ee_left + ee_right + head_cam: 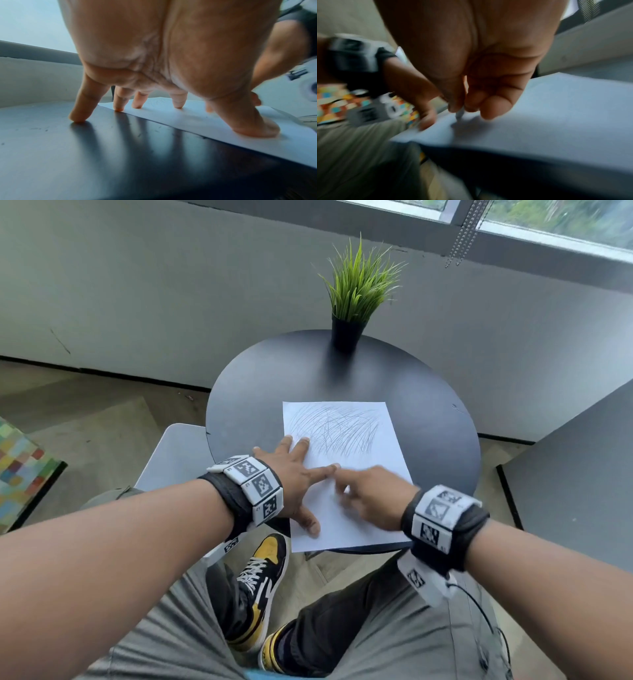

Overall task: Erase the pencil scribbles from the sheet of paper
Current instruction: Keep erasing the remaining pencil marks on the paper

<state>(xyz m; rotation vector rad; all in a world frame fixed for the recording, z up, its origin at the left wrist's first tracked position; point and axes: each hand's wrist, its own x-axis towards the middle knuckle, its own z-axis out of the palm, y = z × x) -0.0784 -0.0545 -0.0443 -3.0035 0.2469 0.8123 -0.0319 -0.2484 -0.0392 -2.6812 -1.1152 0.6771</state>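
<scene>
A white sheet of paper [363, 518] lies on the round black table [260, 381], its near edge hanging over the rim. Grey pencil scribbles [337, 429] cover its far half. My left hand [294, 474] is spread flat, thumb and three fingertips pressing the sheet's left side [223, 136], the little finger on the table. My right hand [371, 496], blurred, sits over the sheet's lower middle. In the right wrist view its thumb and fingers [455, 102] pinch a small white eraser [459, 115] whose tip touches the paper [556, 115].
A potted green plant [352, 302] stands at the table's far edge. A white chair seat [178, 453] is to the left, a grey tabletop [575, 474] to the right. My knees and a yellow-black shoe [260, 583] are below the table's near rim.
</scene>
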